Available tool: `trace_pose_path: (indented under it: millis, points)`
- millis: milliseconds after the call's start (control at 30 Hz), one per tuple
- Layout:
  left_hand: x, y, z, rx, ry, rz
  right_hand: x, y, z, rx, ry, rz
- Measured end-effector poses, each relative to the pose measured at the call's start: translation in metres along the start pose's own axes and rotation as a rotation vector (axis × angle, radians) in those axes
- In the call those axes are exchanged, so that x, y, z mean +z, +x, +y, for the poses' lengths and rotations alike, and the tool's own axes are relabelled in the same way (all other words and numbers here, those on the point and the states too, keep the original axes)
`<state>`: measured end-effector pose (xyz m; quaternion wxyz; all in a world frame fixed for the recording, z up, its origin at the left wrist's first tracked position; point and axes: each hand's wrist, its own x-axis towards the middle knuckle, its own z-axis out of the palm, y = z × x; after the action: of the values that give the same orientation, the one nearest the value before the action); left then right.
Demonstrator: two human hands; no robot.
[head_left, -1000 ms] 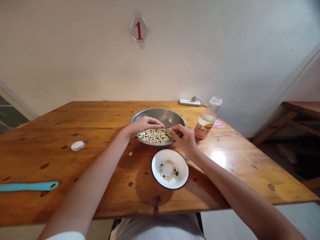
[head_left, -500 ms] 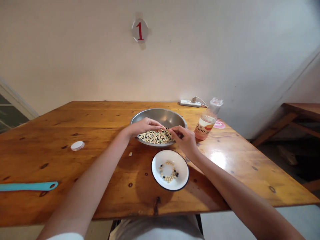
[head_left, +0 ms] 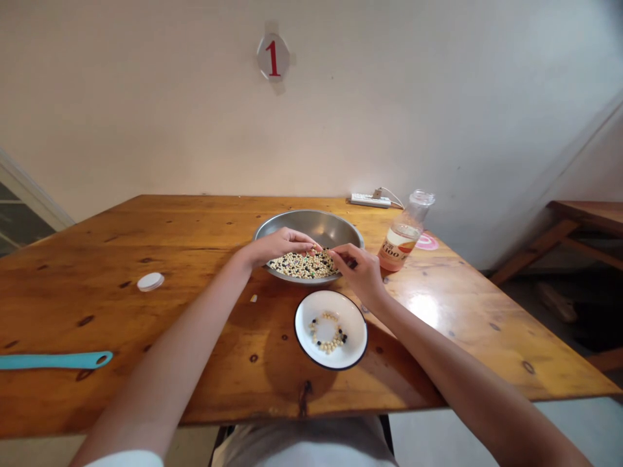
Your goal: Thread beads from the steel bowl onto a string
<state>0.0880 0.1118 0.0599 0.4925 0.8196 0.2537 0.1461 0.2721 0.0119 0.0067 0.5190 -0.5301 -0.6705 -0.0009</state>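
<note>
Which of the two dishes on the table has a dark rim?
The white enamel plate: its rim is black; the steel bowl's rim is bare metal.

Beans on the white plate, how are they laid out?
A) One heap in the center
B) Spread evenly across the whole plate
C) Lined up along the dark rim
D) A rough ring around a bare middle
D: the white enamel plate holds the pale and black beans in a rough ring, with its bare middle showing.
</note>
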Motion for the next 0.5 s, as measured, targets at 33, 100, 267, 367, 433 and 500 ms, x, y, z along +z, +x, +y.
trace_pose_path:
  millis: [33, 100, 267, 367, 433, 500]
  points:
    - [0.0001, -0.0003, 0.0008, -0.002, 0.01, 0.002, 0.0001, 0.0, 0.0001, 0.0, 0.001, -0.003]
    - [0.0001, -0.0006, 0.0017, -0.009, 0.027, 0.002, 0.0003, -0.0001, 0.0007, 0.0, 0.002, -0.007]
    - [-0.001, 0.0015, -0.0025, 0.015, 0.023, -0.025, 0.0004, -0.0005, 0.0032, 0.0, -0.01, -0.014]
    - [-0.0019, 0.0032, -0.0065, 0.041, 0.017, -0.044, 0.0, -0.0004, 0.0036, -0.007, -0.019, -0.022]
    - [-0.0022, 0.0034, -0.0077, 0.043, 0.009, -0.049, -0.0003, -0.0003, 0.0033, -0.015, -0.019, -0.025]
    - [-0.0022, 0.003, -0.0075, 0.034, -0.006, -0.039, -0.0005, -0.0002, 0.0028, -0.018, -0.011, -0.02]
